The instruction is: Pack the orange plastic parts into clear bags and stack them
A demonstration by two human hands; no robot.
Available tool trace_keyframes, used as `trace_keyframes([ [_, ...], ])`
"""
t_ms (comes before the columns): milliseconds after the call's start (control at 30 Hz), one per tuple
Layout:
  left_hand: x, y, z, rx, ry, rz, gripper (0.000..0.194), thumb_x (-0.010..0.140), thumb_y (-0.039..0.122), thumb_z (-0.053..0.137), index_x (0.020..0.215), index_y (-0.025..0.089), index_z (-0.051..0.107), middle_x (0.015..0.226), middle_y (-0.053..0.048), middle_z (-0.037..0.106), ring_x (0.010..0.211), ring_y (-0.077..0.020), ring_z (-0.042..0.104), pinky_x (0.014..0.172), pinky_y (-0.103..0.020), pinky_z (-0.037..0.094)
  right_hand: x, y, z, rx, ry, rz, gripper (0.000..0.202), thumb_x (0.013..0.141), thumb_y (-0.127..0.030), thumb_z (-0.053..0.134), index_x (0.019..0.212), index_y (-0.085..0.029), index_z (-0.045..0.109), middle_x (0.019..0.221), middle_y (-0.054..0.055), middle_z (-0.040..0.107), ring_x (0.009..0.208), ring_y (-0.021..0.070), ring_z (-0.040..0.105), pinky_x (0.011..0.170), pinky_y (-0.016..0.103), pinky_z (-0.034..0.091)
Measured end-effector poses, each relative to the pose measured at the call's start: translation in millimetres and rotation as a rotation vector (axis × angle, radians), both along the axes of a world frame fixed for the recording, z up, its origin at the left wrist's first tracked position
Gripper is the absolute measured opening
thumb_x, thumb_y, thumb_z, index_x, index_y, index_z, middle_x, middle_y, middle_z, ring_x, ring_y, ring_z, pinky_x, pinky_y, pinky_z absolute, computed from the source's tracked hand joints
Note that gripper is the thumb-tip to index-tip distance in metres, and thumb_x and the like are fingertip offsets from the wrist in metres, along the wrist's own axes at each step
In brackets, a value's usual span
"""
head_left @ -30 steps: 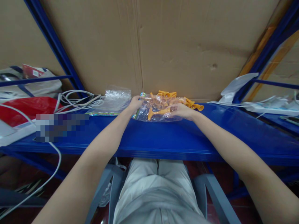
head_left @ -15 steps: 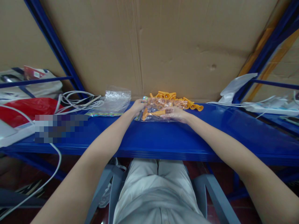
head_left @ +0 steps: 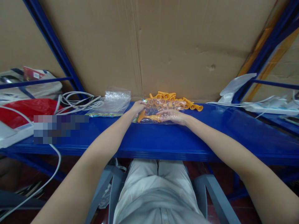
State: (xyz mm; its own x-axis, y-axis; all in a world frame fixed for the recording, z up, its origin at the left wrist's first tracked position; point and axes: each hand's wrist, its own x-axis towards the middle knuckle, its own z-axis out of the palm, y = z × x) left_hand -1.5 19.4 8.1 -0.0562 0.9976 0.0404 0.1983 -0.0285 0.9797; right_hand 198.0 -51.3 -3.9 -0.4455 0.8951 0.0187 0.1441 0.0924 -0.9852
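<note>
My left hand (head_left: 138,107) is closed on the left end of a clear plastic bag (head_left: 151,122), by a strip with coloured print. My right hand (head_left: 173,116) appears to be inside the bag, with clear film over its fingers and wrist. Its fingers are closed on one end of an orange plastic horn-shaped piece (head_left: 149,118), which lies sideways with its wide end toward my left hand. Just behind the bag, against the cardboard, is a pile of similar orange pieces (head_left: 173,97), partly seen through film.
A stack of flat clear bags (head_left: 114,104) lies to the left on the blue shelf (head_left: 149,140). Coiled white cables (head_left: 79,99) and a red bag (head_left: 30,109) are farther left. A white power strip (head_left: 268,107) sits at the right. Cardboard (head_left: 175,46) stands behind.
My right hand and the orange piece have shifted slightly left and toward me, deeper in the bag. The bag's front edge has come a little nearer. My left hand has hardly moved.
</note>
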Motion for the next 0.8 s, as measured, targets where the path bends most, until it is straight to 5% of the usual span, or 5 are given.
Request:
trace_keyframes([
  [633,4,-13,7.5,0.023,0.094,0.025,0.020,0.071,-0.003,0.057,0.072,0.017,0.056,0.048,0.007,0.051,0.039,-0.0090,0.047,0.051,-0.021,0.041,2,2,-2.2,0.030,0.037,-0.050,0.027,0.066,-0.008,0.075,0.090,-0.018,0.073,0.086,0.003,0.073,0.077,0.0119,0.066,0.081,0.028,0.055],
  [800,-5,-4,5.8,0.056,0.142,0.116,0.023,0.069,-0.005,0.054,0.072,0.017,0.057,0.050,0.007,0.048,0.043,-0.0092,0.047,0.053,-0.021,0.041,18,13,9.2,0.170,0.013,-0.252,0.013,0.070,-0.021,0.076,0.081,-0.017,0.071,0.087,0.006,0.073,0.067,0.0118,0.063,0.066,0.027,0.053],
])
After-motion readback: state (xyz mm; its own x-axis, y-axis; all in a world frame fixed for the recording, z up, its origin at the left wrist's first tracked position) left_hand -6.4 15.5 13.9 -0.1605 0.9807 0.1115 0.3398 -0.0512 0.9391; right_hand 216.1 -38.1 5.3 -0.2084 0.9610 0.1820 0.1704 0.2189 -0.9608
